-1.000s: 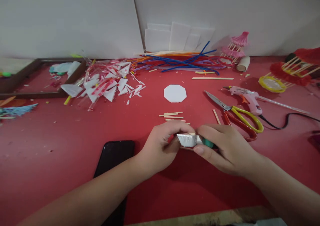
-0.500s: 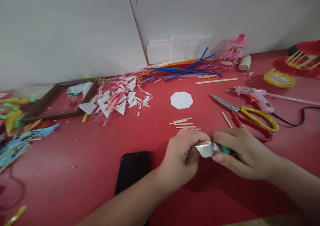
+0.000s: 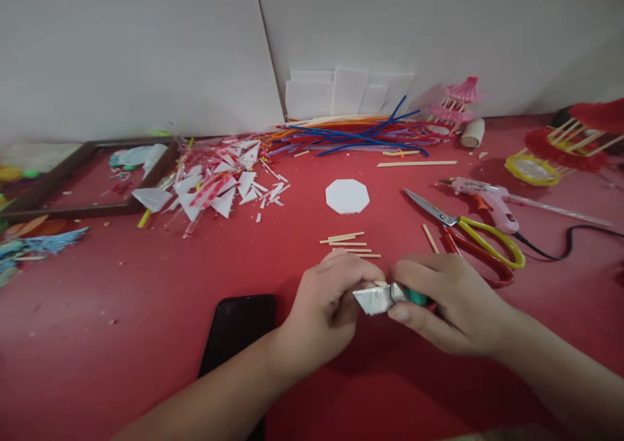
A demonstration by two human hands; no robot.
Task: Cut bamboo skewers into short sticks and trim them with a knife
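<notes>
My right hand is closed round the green handle of a utility knife, whose metal blade points left. My left hand is closed at the blade's side, its fingers curled round a thin wooden stick. Only a short pale end of that stick shows by the blade; the rest is hidden in the fingers. Just beyond my left hand lie several short cut wooden sticks. Farther off, a white octagonal piece rests flat on the red table.
A black phone lies beside my left forearm. To the right are scissors, a pink glue gun and a red stick model. White scraps, pipe cleaners and a brown frame lie at the back and left.
The view has shifted, so most things sit farther left in the picture. Both hands keep their grips close together, and slightly more of the blade shows beside my left fingers.
</notes>
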